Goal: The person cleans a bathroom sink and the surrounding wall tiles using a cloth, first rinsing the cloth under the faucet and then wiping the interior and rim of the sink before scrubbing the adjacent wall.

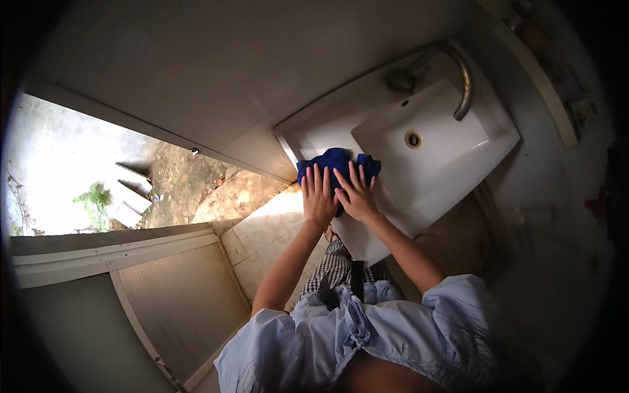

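Note:
A dark blue cloth (335, 157) lies bunched on the left ledge of a white washbasin (452, 177). My left hand (318, 196) rests flat on its near left part, fingers stretched out and pointing away from me. Beside it, my right hand (358, 194) presses on the cloth's right part with the fingers spread. The two hands are close together, and neither is wrapped around the fabric. Part of the cloth is hidden beneath the palms.
A curved metal tap (466, 82) arches over the bowl, whose drain (413, 139) is uncovered. A shelf (537, 72) with blurred items runs along the right wall. To the left, a bright opening shows ground outside, above a framed panel (177, 301). Tiled floor (262, 236) lies below.

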A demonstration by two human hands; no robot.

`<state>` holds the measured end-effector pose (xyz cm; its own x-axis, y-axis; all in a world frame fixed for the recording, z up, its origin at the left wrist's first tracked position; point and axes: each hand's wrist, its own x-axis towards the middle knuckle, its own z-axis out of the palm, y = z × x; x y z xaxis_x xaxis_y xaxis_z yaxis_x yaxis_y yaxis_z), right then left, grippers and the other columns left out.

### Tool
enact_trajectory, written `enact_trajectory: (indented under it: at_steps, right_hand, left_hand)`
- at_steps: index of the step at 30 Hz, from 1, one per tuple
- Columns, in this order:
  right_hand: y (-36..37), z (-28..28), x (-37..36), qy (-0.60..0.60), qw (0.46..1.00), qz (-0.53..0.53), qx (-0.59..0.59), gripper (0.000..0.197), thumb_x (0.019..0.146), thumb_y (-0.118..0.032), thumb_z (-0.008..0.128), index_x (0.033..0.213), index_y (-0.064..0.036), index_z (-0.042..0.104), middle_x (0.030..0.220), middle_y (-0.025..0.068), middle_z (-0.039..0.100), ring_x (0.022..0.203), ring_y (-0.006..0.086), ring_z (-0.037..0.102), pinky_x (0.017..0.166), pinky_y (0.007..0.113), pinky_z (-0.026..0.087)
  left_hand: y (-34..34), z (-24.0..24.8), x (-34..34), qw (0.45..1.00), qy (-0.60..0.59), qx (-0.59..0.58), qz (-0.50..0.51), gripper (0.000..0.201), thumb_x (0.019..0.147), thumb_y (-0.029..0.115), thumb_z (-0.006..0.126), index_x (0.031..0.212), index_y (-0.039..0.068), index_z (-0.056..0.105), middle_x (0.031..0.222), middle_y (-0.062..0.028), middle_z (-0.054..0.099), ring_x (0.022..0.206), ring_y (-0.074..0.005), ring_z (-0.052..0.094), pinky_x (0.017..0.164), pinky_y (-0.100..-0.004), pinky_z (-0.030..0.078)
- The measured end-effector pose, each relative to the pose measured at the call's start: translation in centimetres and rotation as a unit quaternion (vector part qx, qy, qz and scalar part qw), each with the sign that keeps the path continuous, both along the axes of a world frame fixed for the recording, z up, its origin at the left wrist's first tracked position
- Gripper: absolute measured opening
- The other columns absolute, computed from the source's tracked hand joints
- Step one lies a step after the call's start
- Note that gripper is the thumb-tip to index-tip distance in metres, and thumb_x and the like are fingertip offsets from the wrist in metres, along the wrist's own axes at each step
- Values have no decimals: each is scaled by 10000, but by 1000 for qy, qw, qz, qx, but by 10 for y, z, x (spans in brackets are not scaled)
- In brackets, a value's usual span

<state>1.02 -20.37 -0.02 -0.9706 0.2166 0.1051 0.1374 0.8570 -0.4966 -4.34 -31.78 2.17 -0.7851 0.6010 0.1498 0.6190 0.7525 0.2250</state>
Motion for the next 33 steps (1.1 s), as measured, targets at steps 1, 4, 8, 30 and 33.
enact_trajectory:
  at_steps: [1,4,8,30,33]
  right_hand:
    - [-2,-7,-9,1,1000,-4,17,480,822,-355,442,1285,-299,332,1395,95,160,1266,348,155,904,654,128]
    - [7,-16,-37,43,998,-20,30,422,832,-321,436,1251,-289,395,1383,86,205,1273,313,157,932,626,106]
    - [30,-9,-97,18,1000,-14,-12,430,838,-359,423,1259,-282,375,1377,86,205,1267,339,140,913,638,159]
    - [55,-5,-109,11,989,144,42,485,774,-274,495,1242,-255,371,1316,139,263,1195,320,257,921,572,220]
    - [58,3,-42,4,978,208,28,532,753,-263,517,1260,-222,362,1331,169,242,1193,347,261,921,587,209]
  left_hand:
    - [4,-5,-5,1000,-1,0,5,560,809,288,426,1273,-1,303,1341,-219,230,1258,-352,186,1027,-432,118]
    - [22,-17,-29,997,31,-73,24,537,825,284,379,1273,-2,303,1334,-239,229,1260,-364,172,1026,-432,122]
    - [36,-30,-92,998,46,32,7,542,819,316,385,1278,36,312,1305,-209,297,1207,-353,266,1002,-429,180]
    - [61,-36,-47,979,74,-58,182,521,816,280,372,1249,-5,320,1240,-191,344,1199,-342,264,1000,-429,177]
    - [59,-21,18,977,49,-70,195,556,798,272,386,1255,-32,304,1245,-211,342,1201,-346,268,1010,-427,171]
